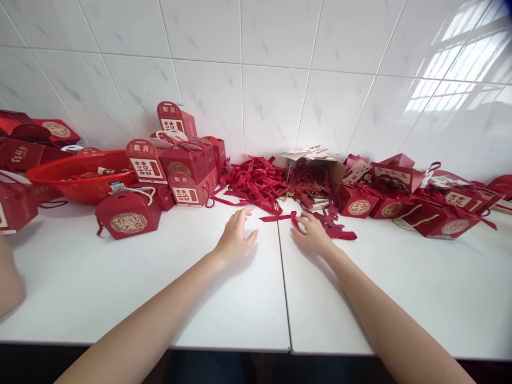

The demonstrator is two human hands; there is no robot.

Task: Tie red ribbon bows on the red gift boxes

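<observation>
My left hand [237, 234] hovers over the white table with its fingers apart and nothing between them. To its right, my right hand [311, 233] pinches a red ribbon [276, 217] between thumb and fingers; one end of the ribbon sticks out to the left. Behind both hands lies a tangled heap of red ribbons [258, 181]. Beside the heap, an open cardboard box [338, 173] holds dark red cut-out pieces, some of which spill onto the table near my right hand.
Red gift boxes [188, 189] are stacked at the left, with a single one [130, 216] in front. A red plastic basket [86, 184] stands farther left. More red boxes [358, 201] line the right. Another person's arm [8, 280] shows at the left edge. A seam splits the table [192, 314].
</observation>
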